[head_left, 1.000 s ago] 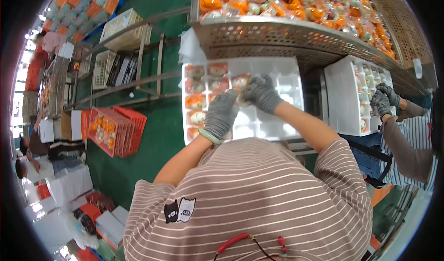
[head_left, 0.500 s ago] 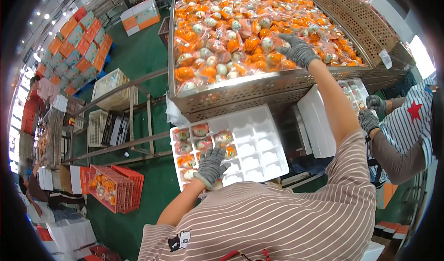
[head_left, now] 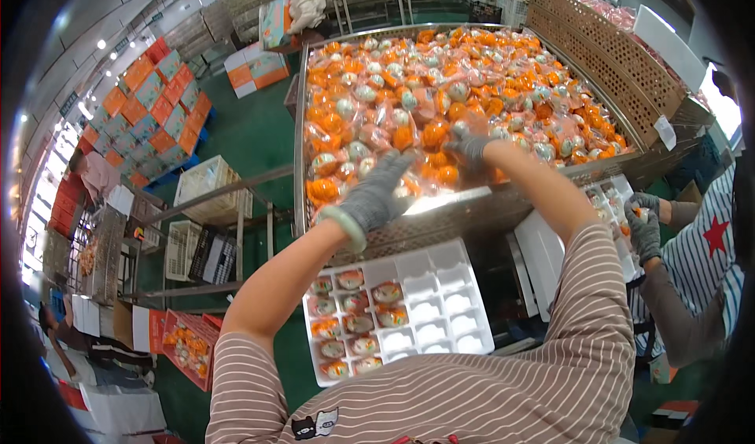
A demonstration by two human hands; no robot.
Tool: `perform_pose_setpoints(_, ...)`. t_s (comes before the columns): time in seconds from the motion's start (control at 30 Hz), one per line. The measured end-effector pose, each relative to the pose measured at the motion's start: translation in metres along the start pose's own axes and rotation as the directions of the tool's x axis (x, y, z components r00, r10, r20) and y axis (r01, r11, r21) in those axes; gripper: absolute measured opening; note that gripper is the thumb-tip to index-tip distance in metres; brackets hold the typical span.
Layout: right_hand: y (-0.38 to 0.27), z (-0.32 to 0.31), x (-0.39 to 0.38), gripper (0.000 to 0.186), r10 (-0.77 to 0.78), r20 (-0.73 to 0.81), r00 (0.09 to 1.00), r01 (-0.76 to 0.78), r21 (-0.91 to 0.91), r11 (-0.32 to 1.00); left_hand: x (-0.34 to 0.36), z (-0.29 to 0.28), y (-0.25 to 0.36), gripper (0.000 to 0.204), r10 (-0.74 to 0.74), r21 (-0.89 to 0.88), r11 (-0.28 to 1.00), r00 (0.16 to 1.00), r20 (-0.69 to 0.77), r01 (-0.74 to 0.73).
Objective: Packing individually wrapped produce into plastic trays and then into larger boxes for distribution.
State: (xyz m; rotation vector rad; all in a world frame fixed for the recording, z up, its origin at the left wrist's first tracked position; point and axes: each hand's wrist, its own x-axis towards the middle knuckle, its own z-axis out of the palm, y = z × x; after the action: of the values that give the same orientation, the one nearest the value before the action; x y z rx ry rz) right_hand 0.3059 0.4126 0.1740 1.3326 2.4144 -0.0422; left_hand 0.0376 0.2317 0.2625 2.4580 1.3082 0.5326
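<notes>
A wide metal bin (head_left: 440,208) with perforated sides holds a heap of round and egg-shaped film-wrapped packets (head_left: 409,102), orange and pale green-white. Over its near part reaches my gloved left hand (head_left: 373,196), fingers stretched out above the packets, a pale green bangle at the wrist. Just to its right my gloved right hand (head_left: 469,147) is down among the packets, its fingers smeared by motion. Below the bin lies a white moulded tray (head_left: 452,251) with rows of cavities. Wrapped packets (head_left: 358,324) sit in its left columns; bare cavities show on the right.
A co-worker's gloved hands (head_left: 646,232) work over another white tray (head_left: 605,200) on the right. At left stand metal rails (head_left: 236,188), pale crates (head_left: 206,186) and a red crate (head_left: 208,334). Cartons (head_left: 153,106) are stacked behind; another person holds a carton (head_left: 275,23).
My left hand has risen from the tray to the heap. The right hand has shifted left and lower in view, into the packets. A person with a carton has appeared at the back.
</notes>
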Motion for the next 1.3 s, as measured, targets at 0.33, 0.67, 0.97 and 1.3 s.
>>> perform_pose_setpoints(0.33,-0.047,-0.048,-0.034,0.078,0.144,-0.272,0.951,-0.088,0.208,0.974,0.118,0.039,-0.039,0.106,-0.29,0.244,0.937,0.946,0.146,0.25)
perform_pose_setpoints(0.67,0.023,-0.079,0.076,0.098,0.322,-0.254,0.912,-0.127,0.573,0.81,0.164,0.037,-0.112,0.119,-0.518,0.204,0.847,0.847,0.116,0.49)
perform_pose_setpoints(0.97,0.027,-0.086,0.137,0.061,-0.072,0.091,0.993,-0.032,0.814,0.58,0.195,0.058,-0.178,0.132,-0.195,0.078,0.978,0.98,0.038,0.192)
perform_pose_setpoints(1.3,0.016,-0.064,0.104,0.086,-0.07,0.161,0.984,-0.145,0.97,0.193,0.188,0.061,-0.192,0.134,0.069,-0.085,0.995,0.991,0.113,-0.06)
